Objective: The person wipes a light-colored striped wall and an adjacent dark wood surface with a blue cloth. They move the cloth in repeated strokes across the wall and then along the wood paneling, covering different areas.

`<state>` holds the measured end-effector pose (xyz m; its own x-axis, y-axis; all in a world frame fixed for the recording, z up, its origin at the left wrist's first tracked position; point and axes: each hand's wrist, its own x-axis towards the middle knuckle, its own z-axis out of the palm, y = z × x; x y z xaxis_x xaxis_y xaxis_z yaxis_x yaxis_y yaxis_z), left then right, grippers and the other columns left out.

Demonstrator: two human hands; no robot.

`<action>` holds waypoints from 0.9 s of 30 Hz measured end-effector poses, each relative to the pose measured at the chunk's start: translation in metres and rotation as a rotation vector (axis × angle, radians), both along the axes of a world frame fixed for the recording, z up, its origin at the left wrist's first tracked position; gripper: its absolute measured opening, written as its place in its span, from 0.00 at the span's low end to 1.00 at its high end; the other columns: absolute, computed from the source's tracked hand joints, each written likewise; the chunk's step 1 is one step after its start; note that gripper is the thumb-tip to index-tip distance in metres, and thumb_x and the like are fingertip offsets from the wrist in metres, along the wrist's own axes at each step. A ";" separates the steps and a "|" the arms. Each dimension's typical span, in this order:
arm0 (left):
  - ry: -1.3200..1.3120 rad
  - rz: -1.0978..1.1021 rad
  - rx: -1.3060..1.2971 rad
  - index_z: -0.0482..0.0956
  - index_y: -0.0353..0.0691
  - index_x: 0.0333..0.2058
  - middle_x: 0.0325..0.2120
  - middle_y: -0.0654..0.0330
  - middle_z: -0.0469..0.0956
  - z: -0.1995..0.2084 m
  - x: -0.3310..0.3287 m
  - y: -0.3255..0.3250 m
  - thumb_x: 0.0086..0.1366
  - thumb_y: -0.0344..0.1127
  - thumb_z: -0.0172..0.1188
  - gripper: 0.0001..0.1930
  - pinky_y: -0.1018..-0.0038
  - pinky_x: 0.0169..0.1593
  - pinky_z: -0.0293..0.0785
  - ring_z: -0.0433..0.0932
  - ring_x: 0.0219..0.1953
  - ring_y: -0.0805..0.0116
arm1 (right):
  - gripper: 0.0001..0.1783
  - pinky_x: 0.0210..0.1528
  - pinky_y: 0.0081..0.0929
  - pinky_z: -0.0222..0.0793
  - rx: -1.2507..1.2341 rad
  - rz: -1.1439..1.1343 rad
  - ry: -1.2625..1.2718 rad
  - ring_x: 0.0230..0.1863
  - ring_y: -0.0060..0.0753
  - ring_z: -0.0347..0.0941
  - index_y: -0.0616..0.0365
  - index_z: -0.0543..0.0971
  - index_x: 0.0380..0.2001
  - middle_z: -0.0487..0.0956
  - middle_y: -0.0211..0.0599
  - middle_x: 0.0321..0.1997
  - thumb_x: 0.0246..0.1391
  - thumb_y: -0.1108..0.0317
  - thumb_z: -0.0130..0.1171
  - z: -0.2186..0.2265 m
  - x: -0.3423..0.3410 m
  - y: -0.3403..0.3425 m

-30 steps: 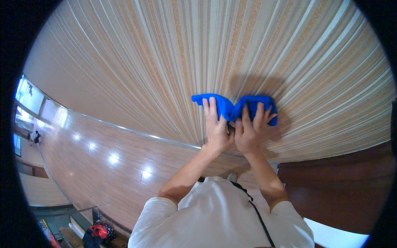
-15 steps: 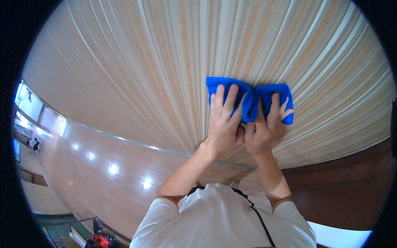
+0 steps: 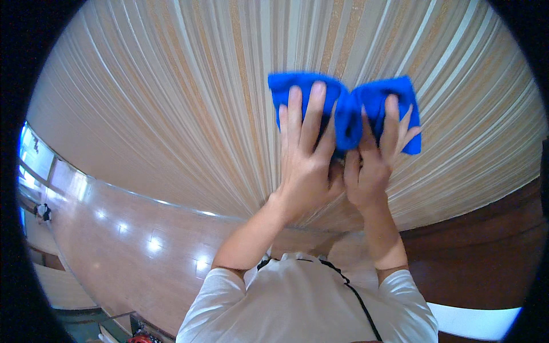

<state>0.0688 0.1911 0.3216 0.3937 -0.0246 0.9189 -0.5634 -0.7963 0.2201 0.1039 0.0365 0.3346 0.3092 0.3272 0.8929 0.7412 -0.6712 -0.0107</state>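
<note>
Pressing unclenched, left hand (image 3: 307, 168) and right hand (image 3: 373, 170) spread fingers over a creased, bright-blue fabric cloth (image 3: 347, 123), twelve o'clock from the wearer, against a beige, gold-striped wall (image 3: 171, 114); wiping appears underway (treated and remaining areas look indistinguishable).

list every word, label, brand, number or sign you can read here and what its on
None can be read.
Blue cloth: no writing shows.
Striped wall: stripes only, no lettering.
White shirt: no print shows.
Red thing at the lower left edge: too small and cut off to tell.
</note>
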 end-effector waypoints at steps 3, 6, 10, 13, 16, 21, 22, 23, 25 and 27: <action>0.065 -0.023 0.000 0.76 0.30 0.58 0.74 0.33 0.48 -0.003 -0.011 0.006 0.46 0.26 0.59 0.34 0.32 0.72 0.38 0.41 0.73 0.18 | 0.29 0.74 0.74 0.19 -0.032 -0.004 -0.027 0.79 0.76 0.41 0.61 0.76 0.64 0.53 0.62 0.79 0.58 0.70 0.56 -0.006 -0.006 0.000; 0.029 -0.004 0.004 0.75 0.31 0.59 0.73 0.33 0.49 0.016 -0.009 0.014 0.41 0.23 0.58 0.38 0.32 0.72 0.38 0.42 0.73 0.18 | 0.27 0.74 0.73 0.19 0.032 -0.025 -0.071 0.79 0.73 0.44 0.62 0.76 0.63 0.54 0.65 0.78 0.62 0.68 0.55 0.010 -0.003 -0.003; -0.243 0.005 0.065 0.69 0.31 0.65 0.73 0.40 0.54 0.077 0.020 0.010 0.52 0.34 0.62 0.38 0.33 0.70 0.47 0.48 0.74 0.28 | 0.23 0.73 0.76 0.23 0.113 0.034 -0.245 0.78 0.72 0.45 0.52 0.80 0.61 0.57 0.53 0.79 0.65 0.62 0.57 0.069 0.023 0.006; -0.299 -0.049 0.021 0.72 0.27 0.62 0.72 0.40 0.57 0.098 0.024 0.013 0.52 0.37 0.64 0.37 0.39 0.72 0.47 0.51 0.73 0.31 | 0.22 0.75 0.72 0.21 0.120 0.065 -0.293 0.79 0.69 0.45 0.53 0.80 0.60 0.59 0.49 0.79 0.65 0.65 0.56 0.094 0.024 0.023; -0.235 -0.025 0.037 0.71 0.29 0.63 0.73 0.46 0.57 0.086 0.018 0.029 0.57 0.36 0.60 0.34 0.42 0.74 0.45 0.51 0.75 0.37 | 0.24 0.75 0.72 0.21 0.084 0.043 -0.250 0.79 0.70 0.44 0.54 0.78 0.63 0.57 0.52 0.79 0.64 0.68 0.54 0.080 0.017 0.041; -0.018 -0.024 -0.001 0.71 0.37 0.66 0.73 0.53 0.58 0.013 0.006 0.058 0.58 0.36 0.59 0.35 0.46 0.75 0.43 0.52 0.76 0.44 | 0.27 0.72 0.79 0.21 0.063 0.002 -0.009 0.78 0.78 0.41 0.57 0.77 0.63 0.54 0.56 0.79 0.61 0.70 0.52 -0.001 0.007 0.065; -0.008 -0.006 -0.003 0.71 0.38 0.66 0.73 0.53 0.59 -0.009 0.005 0.064 0.57 0.36 0.59 0.35 0.46 0.75 0.43 0.52 0.76 0.44 | 0.27 0.72 0.79 0.22 0.036 0.024 -0.023 0.78 0.80 0.41 0.58 0.77 0.63 0.54 0.56 0.79 0.61 0.69 0.52 -0.021 0.006 0.069; 0.020 0.012 0.000 0.71 0.39 0.66 0.73 0.53 0.59 -0.031 0.004 0.071 0.57 0.35 0.60 0.35 0.46 0.75 0.43 0.52 0.76 0.44 | 0.27 0.72 0.80 0.22 0.009 0.014 0.003 0.78 0.81 0.40 0.58 0.77 0.63 0.54 0.57 0.79 0.60 0.69 0.53 -0.042 0.005 0.073; 0.081 0.032 0.007 0.71 0.41 0.67 0.73 0.54 0.59 -0.081 0.004 0.081 0.55 0.35 0.62 0.37 0.46 0.74 0.44 0.52 0.75 0.44 | 0.26 0.71 0.81 0.23 -0.019 0.019 0.073 0.77 0.82 0.41 0.59 0.78 0.62 0.55 0.57 0.78 0.59 0.69 0.53 -0.083 0.002 0.079; 0.128 0.037 0.004 0.72 0.42 0.66 0.73 0.54 0.59 -0.134 0.003 0.090 0.53 0.34 0.63 0.38 0.44 0.74 0.46 0.52 0.75 0.42 | 0.25 0.71 0.83 0.25 -0.036 0.019 0.148 0.76 0.82 0.43 0.58 0.79 0.60 0.59 0.57 0.74 0.59 0.69 0.55 -0.124 -0.004 0.083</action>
<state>0.0717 0.2810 0.1877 0.5080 -0.0114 0.8613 -0.5010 -0.8173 0.2847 0.0996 0.1194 0.2109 0.4294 0.3652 0.8259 0.7462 -0.6586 -0.0968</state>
